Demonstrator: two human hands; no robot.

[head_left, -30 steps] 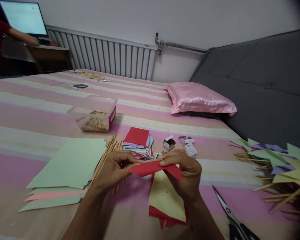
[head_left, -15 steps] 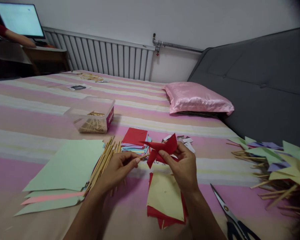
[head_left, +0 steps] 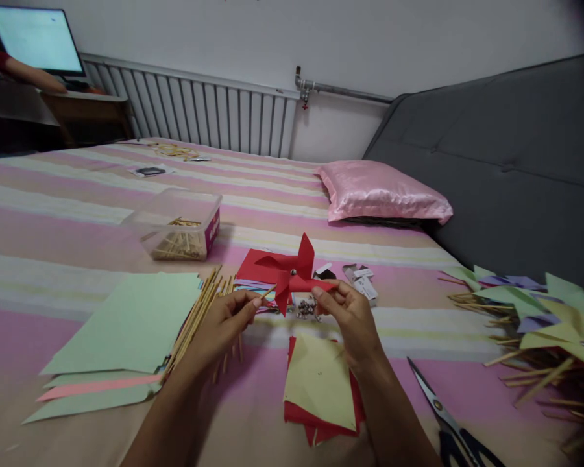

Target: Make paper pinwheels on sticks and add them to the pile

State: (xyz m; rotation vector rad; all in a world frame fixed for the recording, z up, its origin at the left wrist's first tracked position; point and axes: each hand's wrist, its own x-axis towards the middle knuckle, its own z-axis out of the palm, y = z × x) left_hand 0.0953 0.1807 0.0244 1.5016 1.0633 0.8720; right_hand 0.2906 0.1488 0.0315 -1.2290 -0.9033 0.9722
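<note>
Both hands hold one red pinwheel (head_left: 292,275) above the bed (head_left: 78,220). Our left hand (head_left: 221,327) pinches the thin wooden stick (head_left: 267,293) at the pinwheel's 8 o'clock; our right hand (head_left: 345,314) grips a lower blade at 4 o'clock between thumb and fingers. A metal pin (head_left: 292,272) shows at the hub.

Risks, as we judge them: the stick could slip off the pin since only its tip is near the hub, and the thin blade could crease or tear under the right-hand pinch.

Hard to make out: whether stick and pin are actually joined, as the blades cover the back. Small metal bits (head_left: 305,310) just below the pinwheel are too tiny to identify. Scissors (head_left: 448,421) at 5 o'clock are cut off by the frame edge.
</note>
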